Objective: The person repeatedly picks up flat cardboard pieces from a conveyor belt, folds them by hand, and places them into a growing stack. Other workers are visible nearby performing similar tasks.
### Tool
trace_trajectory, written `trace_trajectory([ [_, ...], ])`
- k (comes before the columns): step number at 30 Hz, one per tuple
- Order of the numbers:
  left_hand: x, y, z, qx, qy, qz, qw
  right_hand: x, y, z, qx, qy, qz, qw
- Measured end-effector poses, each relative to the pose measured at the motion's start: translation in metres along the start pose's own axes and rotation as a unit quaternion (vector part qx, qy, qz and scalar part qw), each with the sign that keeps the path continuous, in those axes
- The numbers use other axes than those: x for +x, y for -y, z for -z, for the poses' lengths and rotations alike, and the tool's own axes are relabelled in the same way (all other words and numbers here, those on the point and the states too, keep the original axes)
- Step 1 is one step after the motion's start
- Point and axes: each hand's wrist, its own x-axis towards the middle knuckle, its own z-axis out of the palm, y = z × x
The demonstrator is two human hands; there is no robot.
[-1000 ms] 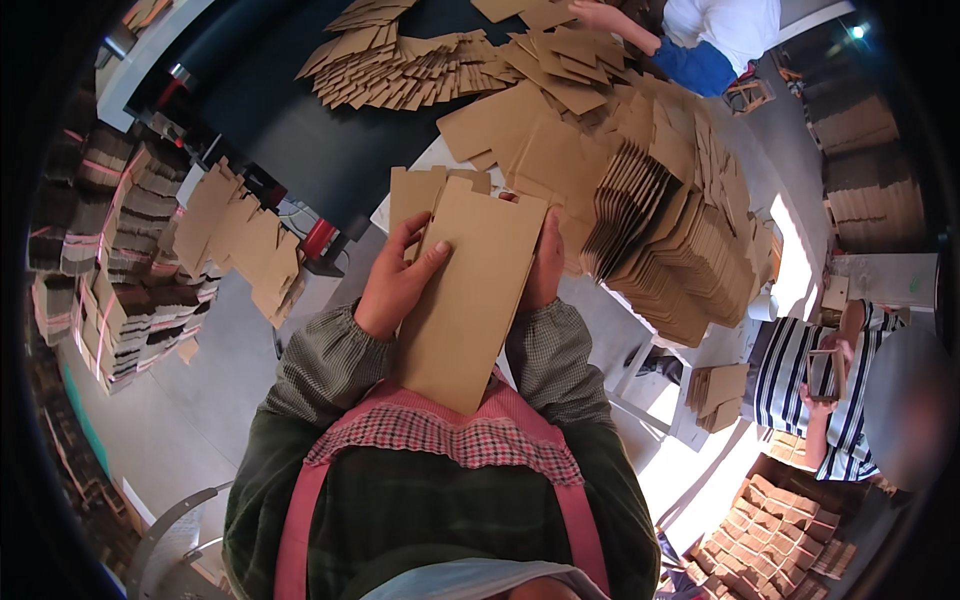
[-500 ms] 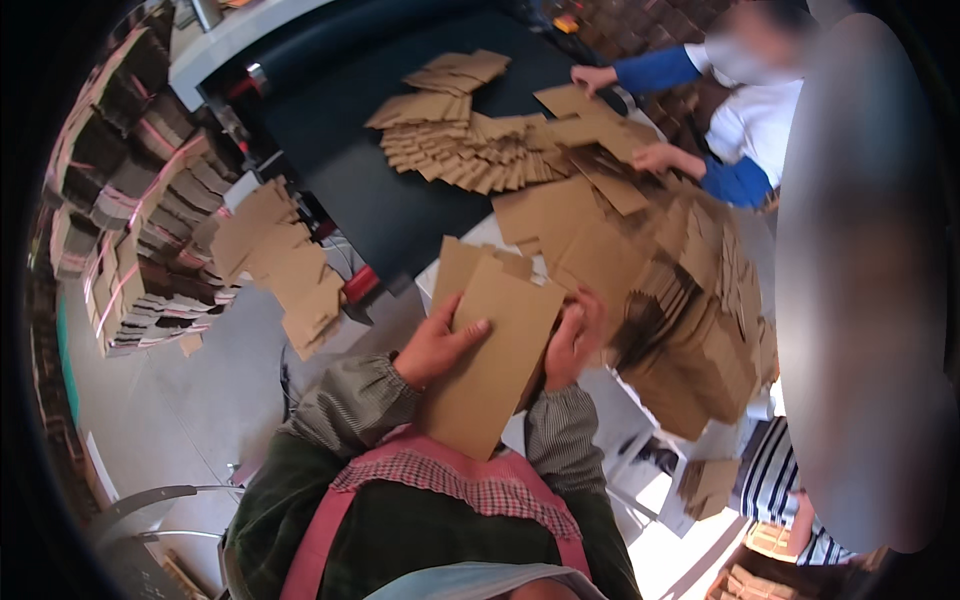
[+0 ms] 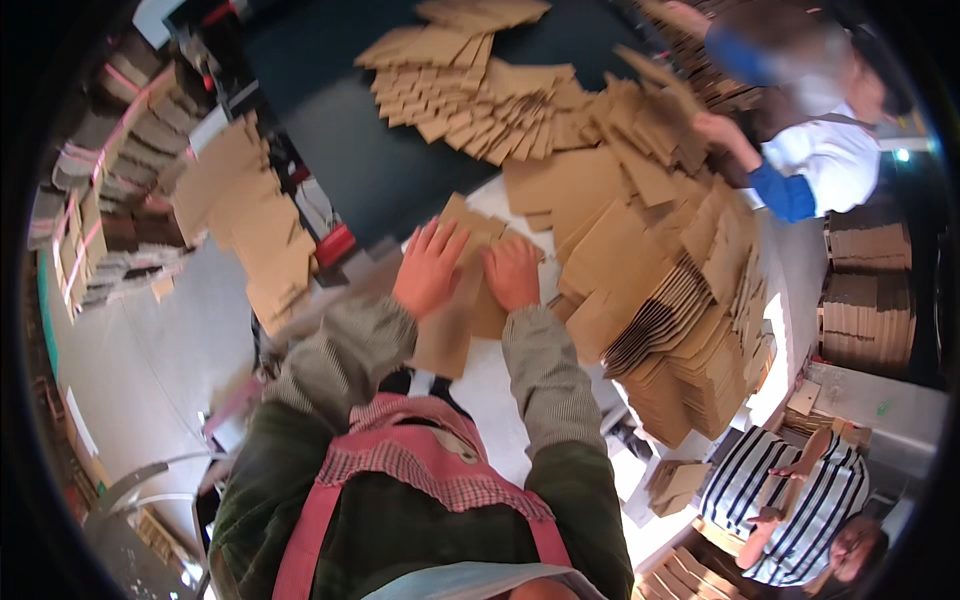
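Directly before me, a flat brown cardboard piece lies beneath my hands, partly over another cardboard piece. My left hand rests on it, fingers stretched out and slightly spread. Close beside it, my right hand presses palm-down on the cardboard; its fingers look foreshortened and a little blurred, and I see nothing gripped in them. Just right of my right hand rises a large heap of folded cardboard pieces, some fanned out and some in upright stacks.
Beyond my hands, a dark conveyor belt carries overlapping cardboard pieces. Strapped cardboard bundles stand at the left, near a loose stack. A co-worker in white and blue reaches over the heap; a person in stripes is lower right.
The cardboard I held up between both hands is now down flat, with my hands on top of it. My view has shifted, bringing the striped person further into sight.
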Motion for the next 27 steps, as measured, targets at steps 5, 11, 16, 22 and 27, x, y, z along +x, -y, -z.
trace_trajectory([
  [5, 0.019, 0.024, -0.062, 0.001, 0.0, 0.001, 1.0, -0.006, -0.028, -0.032, 0.042, 0.014, -0.002, 0.999],
  [11, 0.018, 0.025, -0.067, 0.003, -0.041, -0.011, 0.999, -0.005, -0.012, -0.03, -0.03, 0.012, -0.003, 0.999],
  [16, 0.018, 0.029, -0.068, -0.021, -0.061, 0.006, 0.998, -0.006, -0.012, -0.048, -0.027, -0.001, -0.043, 0.999],
  [22, 0.019, 0.036, -0.067, -0.087, -0.072, 0.002, 0.994, -0.006, -0.018, -0.05, 0.015, 0.003, -0.049, 0.999],
  [27, 0.018, 0.039, -0.07, -0.081, -0.086, 0.002, 0.993, -0.006, -0.015, -0.05, 0.026, 0.004, -0.047, 0.999],
])
